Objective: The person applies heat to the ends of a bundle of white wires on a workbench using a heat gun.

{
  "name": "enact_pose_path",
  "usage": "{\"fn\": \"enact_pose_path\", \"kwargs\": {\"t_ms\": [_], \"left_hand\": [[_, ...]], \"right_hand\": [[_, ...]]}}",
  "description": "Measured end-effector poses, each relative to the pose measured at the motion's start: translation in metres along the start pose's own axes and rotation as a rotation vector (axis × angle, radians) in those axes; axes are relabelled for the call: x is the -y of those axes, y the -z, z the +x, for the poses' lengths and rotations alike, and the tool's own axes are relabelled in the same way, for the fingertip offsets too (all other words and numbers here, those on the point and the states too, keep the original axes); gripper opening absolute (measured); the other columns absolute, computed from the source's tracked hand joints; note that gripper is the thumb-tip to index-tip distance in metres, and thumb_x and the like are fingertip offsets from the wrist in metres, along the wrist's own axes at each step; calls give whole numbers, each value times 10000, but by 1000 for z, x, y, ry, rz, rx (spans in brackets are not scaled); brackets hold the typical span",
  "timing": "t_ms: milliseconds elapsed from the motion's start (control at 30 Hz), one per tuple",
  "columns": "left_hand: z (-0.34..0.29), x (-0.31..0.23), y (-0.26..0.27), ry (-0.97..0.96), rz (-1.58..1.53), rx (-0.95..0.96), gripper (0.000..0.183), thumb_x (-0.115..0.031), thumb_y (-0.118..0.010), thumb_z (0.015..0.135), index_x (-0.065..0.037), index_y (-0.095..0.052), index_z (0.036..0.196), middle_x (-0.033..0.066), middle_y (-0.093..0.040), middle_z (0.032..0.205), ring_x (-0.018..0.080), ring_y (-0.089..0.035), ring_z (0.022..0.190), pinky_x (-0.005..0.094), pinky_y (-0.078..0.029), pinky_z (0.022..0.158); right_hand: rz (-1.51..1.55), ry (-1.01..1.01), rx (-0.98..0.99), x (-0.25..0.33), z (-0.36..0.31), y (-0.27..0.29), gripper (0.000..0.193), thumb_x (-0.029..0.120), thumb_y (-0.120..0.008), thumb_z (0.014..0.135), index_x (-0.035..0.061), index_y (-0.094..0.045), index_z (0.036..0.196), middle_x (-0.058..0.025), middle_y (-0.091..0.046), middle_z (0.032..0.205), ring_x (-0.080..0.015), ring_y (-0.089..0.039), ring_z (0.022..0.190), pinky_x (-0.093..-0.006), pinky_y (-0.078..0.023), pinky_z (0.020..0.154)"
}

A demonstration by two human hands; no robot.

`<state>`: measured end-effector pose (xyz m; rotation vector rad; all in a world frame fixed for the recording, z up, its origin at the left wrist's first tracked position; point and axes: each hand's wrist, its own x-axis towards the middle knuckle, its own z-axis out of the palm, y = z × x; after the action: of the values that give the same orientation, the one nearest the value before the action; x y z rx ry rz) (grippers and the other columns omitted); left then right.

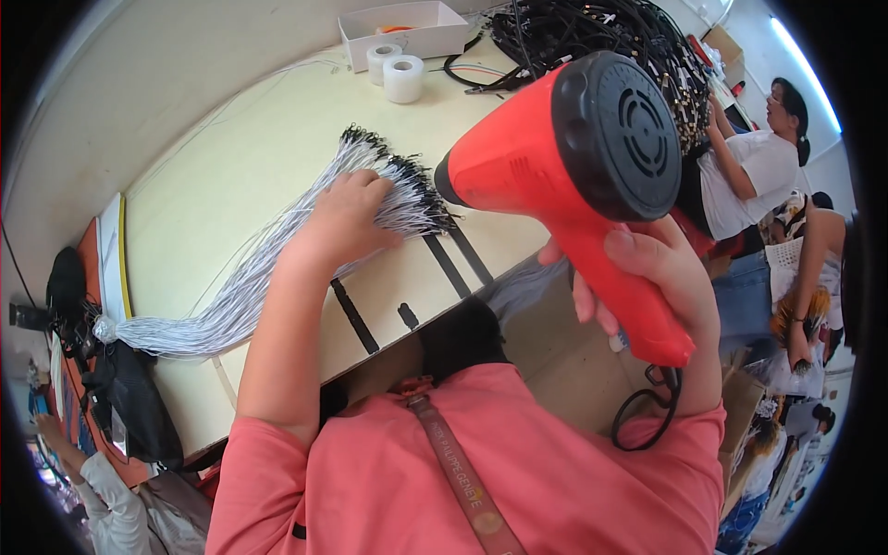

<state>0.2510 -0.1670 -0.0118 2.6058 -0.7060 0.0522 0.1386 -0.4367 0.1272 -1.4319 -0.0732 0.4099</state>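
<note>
Red blower [532,171] clasped in right hand [680,268], likely to face wires [242,285] near front table edge [435,303]; left hand [347,222] atop, grip unclear.

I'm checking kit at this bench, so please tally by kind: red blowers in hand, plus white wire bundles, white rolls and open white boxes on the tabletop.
Red blower: 1
White wire bundle: 1
White rolls: 2
Open white box: 1
Total: 5
</note>
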Motion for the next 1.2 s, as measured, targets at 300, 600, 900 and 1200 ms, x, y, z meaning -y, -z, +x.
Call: {"fn": "enact_pose_path", "kwargs": {"t_ms": [300,600,900,1200], "left_hand": [[11,4,-4,226,-359,72,326,-100,-683,737,-19,-585,1037,87,-631,880,208,-583,819,334,-468,756],[17,18,-5,367,-553,-155,197,-111,-634,809,11,-613,962,137,-653,877,210,-606,808,315,-476,756],[12,19,-3,362,-368,-142,655,-187,-721,749,-52,-420,1315,161,-622,1048,248,-598,983,345,-465,853],[17,4,-10,314,-271,-48,681,-172,-721,733,-76,-405,1328,202,-609,1089,307,-585,1028,393,-453,886]], "right_hand": [[1,11,-43,-2,-12,-3,399,179,-594,853,-78,-509,1146,-207,-617,971,-203,-628,582,-254,-489,422],[41,64,-48,-2,-15,-1,421,200,-596,850,-95,-511,1138,-220,-621,981,-205,-623,571,-251,-484,419],[80,97,-22,-5,-9,-1,394,165,-583,877,-98,-495,1156,-235,-612,1005,-211,-630,598,-252,-493,425],[77,68,-29,-5,-7,-3,398,165,-585,874,-99,-498,1160,-238,-611,1011,-213,-631,603,-254,-495,426]]}}
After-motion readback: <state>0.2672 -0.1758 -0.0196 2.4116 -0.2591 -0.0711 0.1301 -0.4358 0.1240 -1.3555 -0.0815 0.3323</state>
